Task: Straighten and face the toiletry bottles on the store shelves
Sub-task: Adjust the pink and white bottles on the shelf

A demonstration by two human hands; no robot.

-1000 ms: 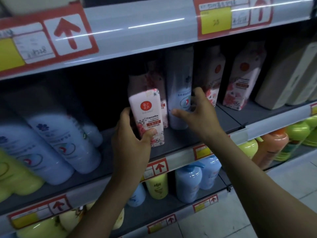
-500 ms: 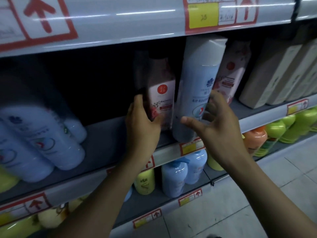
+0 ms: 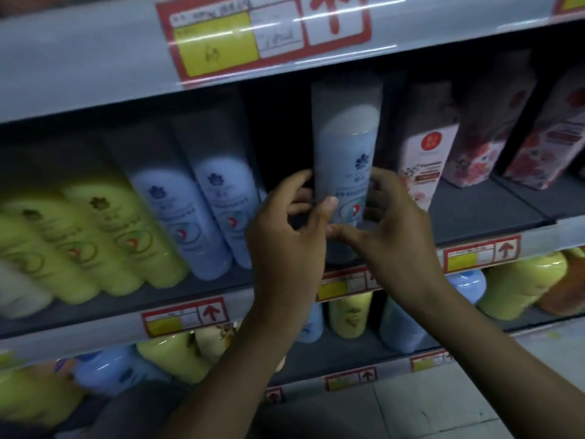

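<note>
Hands steadying one bottle: left hand (image 3: 285, 242) and right hand (image 3: 402, 245) clasp the pale blue bottle (image 3: 345, 144) low on either side, thumbs across its front, probably to square it; it stands near the front of the shelf (image 3: 490, 201), long axis vertical, label facing the aisle; base hidden.
</note>
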